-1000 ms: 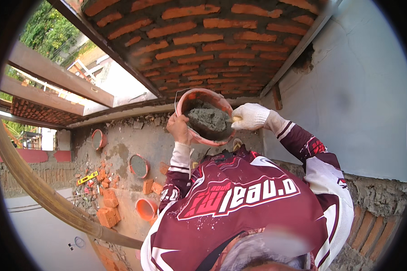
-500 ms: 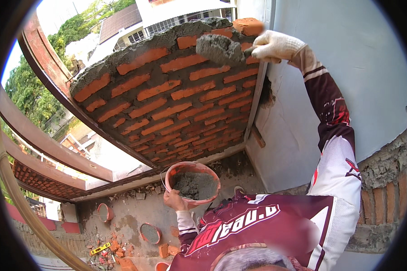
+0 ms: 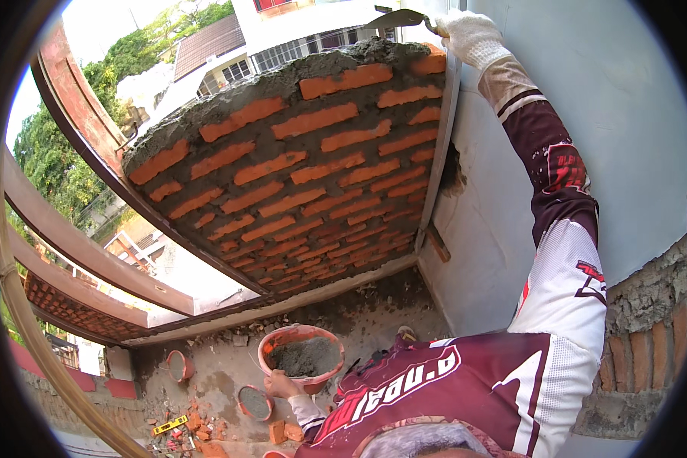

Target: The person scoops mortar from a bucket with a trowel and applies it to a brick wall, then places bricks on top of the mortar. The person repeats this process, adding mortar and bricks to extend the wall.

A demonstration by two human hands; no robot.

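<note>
My right hand (image 3: 472,40), in a whitish knit glove, is closed round the handle of a trowel (image 3: 399,19). The dark blade points left, just above the top of a brick wall (image 3: 298,169); its visible face carries no heap of mortar. A brick (image 3: 430,59) sits at the wall's top right end, below the hand. Grey wet mortar (image 3: 206,98) covers much of the top edge. Lower down, my left hand (image 3: 282,384) grips the near side of an orange bucket (image 3: 295,334). Grey mortar (image 3: 307,357) lies inside; some of the fingers are hidden.
A pale smooth wall (image 3: 572,153) borders the brickwork on the right. Curved reddish-brown beams (image 3: 91,229) stand at left, with a hose-like tube (image 3: 34,359) in front. On the floor are a small mortar bucket (image 3: 255,403), another bucket (image 3: 179,366), a yellow level (image 3: 169,425) and broken bricks (image 3: 212,449).
My right hand has lifted the trowel from in front of the upper bricks to above the wall's top. The mortar heap on its blade no longer shows. My left hand and bucket have shifted left and down.
</note>
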